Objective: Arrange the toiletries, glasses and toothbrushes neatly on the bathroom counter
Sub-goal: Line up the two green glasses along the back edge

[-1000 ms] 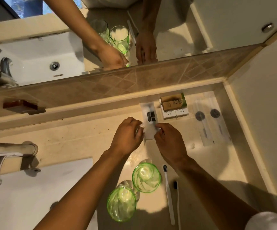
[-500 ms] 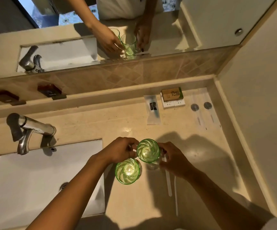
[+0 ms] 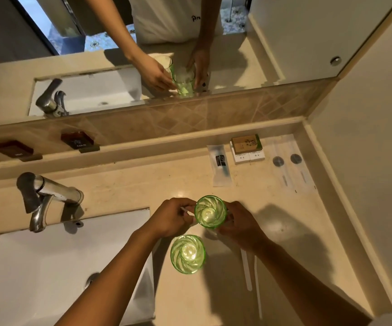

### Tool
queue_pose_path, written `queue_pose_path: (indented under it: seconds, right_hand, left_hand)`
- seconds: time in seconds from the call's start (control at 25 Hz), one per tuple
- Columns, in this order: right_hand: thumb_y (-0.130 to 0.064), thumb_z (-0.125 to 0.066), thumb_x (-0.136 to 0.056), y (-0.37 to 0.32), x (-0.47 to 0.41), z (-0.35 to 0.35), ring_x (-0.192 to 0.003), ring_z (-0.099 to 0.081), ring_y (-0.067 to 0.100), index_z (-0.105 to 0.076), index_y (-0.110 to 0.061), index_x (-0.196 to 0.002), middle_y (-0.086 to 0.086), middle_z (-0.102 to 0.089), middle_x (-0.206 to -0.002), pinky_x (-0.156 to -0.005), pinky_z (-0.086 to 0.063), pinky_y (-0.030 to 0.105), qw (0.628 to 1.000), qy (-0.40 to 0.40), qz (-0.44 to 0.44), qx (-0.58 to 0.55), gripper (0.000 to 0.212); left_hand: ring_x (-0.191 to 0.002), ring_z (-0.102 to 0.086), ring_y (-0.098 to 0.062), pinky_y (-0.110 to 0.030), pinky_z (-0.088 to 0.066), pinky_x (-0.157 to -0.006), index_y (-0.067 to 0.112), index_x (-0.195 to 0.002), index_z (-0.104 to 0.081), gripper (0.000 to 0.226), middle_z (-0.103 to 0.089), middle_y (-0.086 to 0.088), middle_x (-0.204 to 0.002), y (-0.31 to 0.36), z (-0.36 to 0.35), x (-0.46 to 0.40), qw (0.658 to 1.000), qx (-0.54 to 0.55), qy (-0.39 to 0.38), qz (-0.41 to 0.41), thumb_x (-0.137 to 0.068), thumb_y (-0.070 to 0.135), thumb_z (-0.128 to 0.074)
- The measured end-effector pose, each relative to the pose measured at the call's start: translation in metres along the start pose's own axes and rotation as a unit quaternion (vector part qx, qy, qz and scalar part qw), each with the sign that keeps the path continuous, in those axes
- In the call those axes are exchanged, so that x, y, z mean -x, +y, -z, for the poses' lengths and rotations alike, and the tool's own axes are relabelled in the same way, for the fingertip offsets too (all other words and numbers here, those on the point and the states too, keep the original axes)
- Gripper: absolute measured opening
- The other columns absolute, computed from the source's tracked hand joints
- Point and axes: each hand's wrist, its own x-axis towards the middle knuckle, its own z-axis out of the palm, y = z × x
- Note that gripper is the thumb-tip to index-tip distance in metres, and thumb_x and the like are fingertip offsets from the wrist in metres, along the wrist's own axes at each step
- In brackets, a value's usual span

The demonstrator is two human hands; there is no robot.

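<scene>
Both hands are at the far green glass (image 3: 210,212), which stands upright near the middle of the bench (image 3: 129,191). The right hand (image 3: 239,225) is clamped on the glass, fingers wrapped round its right side. The left hand (image 3: 170,216) sits against the glass's left side with its fingers curled together; a thin pale item shows between the fingertips, but whether it is pinched or whether the hand also grips the glass cannot be told.

A second green glass (image 3: 188,254) stands upright just nearer the camera, close beside the first and touched by neither hand. Both glasses are translucent green with swirled ribbing and a bright reflection at the base.

Two white toothbrushes (image 3: 246,271) lie side by side on the bench under the right forearm, handles pointing toward the camera, heads hidden.

At the back right of the bench, well apart from the hands, lie in a row: a clear wrapped packet (image 3: 222,169), a brown carton (image 3: 246,144) stacked on white boxes (image 3: 249,157), and two clear sachets (image 3: 291,169) with dark round marks.

The sink (image 3: 37,278) and tap (image 3: 47,194) are to the left.
</scene>
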Motion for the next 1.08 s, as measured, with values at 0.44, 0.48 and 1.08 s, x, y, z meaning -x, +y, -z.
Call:
queue_pose_path:
  seconds: [0.44, 0.48, 1.08]
  right_hand:
    - [-0.026, -0.094, -0.064, -0.024, -0.11, -0.023, -0.099, -0.072, 0.022, -0.069, -0.02, -0.11, 0.006, -0.07, -0.106, -0.084, -0.061, 0.052, 0.989, 0.026, -0.04, -0.142, 0.052]
    - [-0.023, -0.092, -0.067, -0.025, -0.12, -0.024, -0.101, -0.072, 0.02, -0.069, -0.023, -0.112, 0.003, -0.071, -0.108, -0.086, -0.061, 0.051, 0.987, 0.034, -0.039, -0.151, 0.051]
    - [-0.014, -0.081, -0.079, -0.023, -0.161, -0.034, -0.098, -0.071, 0.009, -0.056, -0.031, -0.117, -0.011, -0.071, -0.109, -0.088, -0.062, 0.037, 0.963, 0.137, -0.092, -0.214, 0.049]
  left_hand:
    - [-0.088, -0.073, -0.032, -0.052, -0.06, -0.088, 0.004, -0.103, -0.072, 0.022, -0.074, -0.021, -0.102, -0.011, 0.035, -0.065, 0.924, 0.333, 0.16, 0.097, -0.086, -0.009, -0.067]
    - [-0.09, -0.073, -0.032, -0.048, -0.061, -0.087, 0.002, -0.104, -0.071, 0.023, -0.074, -0.02, -0.103, -0.007, 0.035, -0.07, 0.911, 0.359, 0.175, 0.103, -0.086, -0.011, -0.065]
    - [-0.088, -0.074, -0.031, -0.041, -0.061, -0.083, 0.004, -0.1, -0.074, 0.017, -0.076, -0.022, -0.094, -0.003, 0.038, -0.099, 0.821, 0.512, 0.229, 0.103, -0.089, -0.005, -0.064]
